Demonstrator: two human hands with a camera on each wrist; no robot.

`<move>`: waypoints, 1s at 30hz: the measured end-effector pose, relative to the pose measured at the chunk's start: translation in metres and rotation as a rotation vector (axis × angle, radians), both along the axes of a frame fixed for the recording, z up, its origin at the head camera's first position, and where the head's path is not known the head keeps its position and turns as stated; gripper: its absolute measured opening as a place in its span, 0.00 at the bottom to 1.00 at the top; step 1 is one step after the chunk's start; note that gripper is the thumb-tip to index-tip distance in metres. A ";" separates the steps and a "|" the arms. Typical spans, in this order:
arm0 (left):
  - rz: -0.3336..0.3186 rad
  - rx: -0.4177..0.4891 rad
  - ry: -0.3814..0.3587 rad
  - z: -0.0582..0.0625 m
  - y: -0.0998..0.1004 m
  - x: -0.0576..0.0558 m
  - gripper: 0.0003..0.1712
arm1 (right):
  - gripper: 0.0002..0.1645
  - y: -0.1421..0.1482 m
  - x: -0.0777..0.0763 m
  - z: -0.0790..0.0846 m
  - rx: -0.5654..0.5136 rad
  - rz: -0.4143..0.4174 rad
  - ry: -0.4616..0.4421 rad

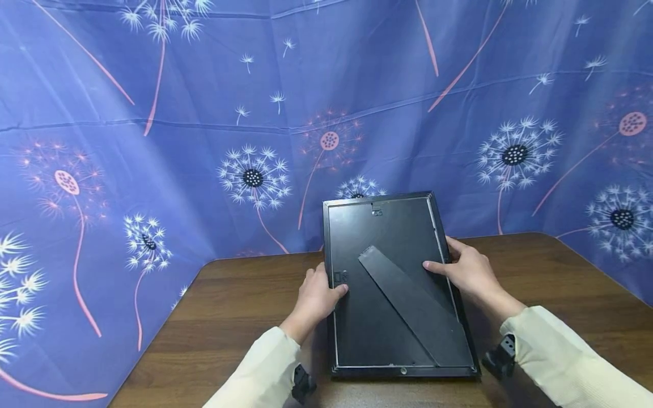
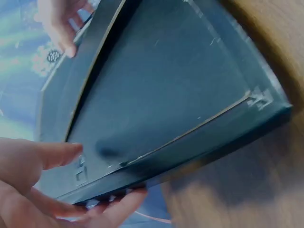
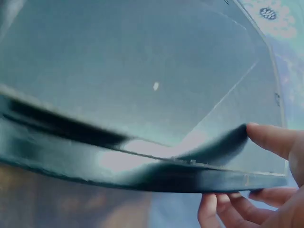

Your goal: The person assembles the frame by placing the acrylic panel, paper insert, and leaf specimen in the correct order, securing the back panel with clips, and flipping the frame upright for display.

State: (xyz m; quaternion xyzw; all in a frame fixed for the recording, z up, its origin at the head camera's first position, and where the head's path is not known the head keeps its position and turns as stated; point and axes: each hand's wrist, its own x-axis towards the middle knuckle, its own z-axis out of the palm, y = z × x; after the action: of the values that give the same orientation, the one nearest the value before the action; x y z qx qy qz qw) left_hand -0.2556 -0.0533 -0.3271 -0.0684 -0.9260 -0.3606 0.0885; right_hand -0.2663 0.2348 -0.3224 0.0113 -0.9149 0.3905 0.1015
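Note:
A black picture frame (image 1: 352, 334) leans back with its rear side facing me and its lower edge near the table. A flat easel leg (image 1: 408, 306) lies slantwise across the backing, and small metal hangers (image 1: 376, 211) sit near the top and left edges. My left hand (image 1: 314, 297) grips the left side, thumb on the back; in the left wrist view its fingers (image 2: 126, 206) curl under the edge. On the opposite side, my right hand (image 1: 471, 272) holds the frame likewise, thumb pressed on the backing in the right wrist view. The frame's front is hidden.
The frame is over a brown wooden table (image 1: 245, 317). Behind and to the left hangs a blue cloth (image 1: 388, 141) printed with dandelions. Small black devices (image 1: 501, 358) are strapped at both wrists, by the pale sleeves (image 1: 576, 357).

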 end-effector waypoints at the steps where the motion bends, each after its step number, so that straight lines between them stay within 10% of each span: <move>1: 0.006 0.021 0.014 0.001 0.001 0.001 0.34 | 0.54 -0.001 0.000 0.002 0.001 -0.010 0.027; 16: 0.055 0.070 0.390 0.001 0.003 0.000 0.40 | 0.49 -0.019 0.010 0.018 -0.077 -0.090 0.392; 30: 0.078 0.092 0.391 -0.009 0.008 -0.003 0.45 | 0.50 -0.022 0.012 0.015 -0.142 -0.079 0.436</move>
State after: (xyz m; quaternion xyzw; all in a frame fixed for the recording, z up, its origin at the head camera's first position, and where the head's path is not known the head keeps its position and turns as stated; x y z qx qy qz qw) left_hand -0.2581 -0.0454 -0.3365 -0.0971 -0.8757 -0.3787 0.2834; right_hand -0.2546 0.2127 -0.3075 0.0523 -0.8412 0.4380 0.3127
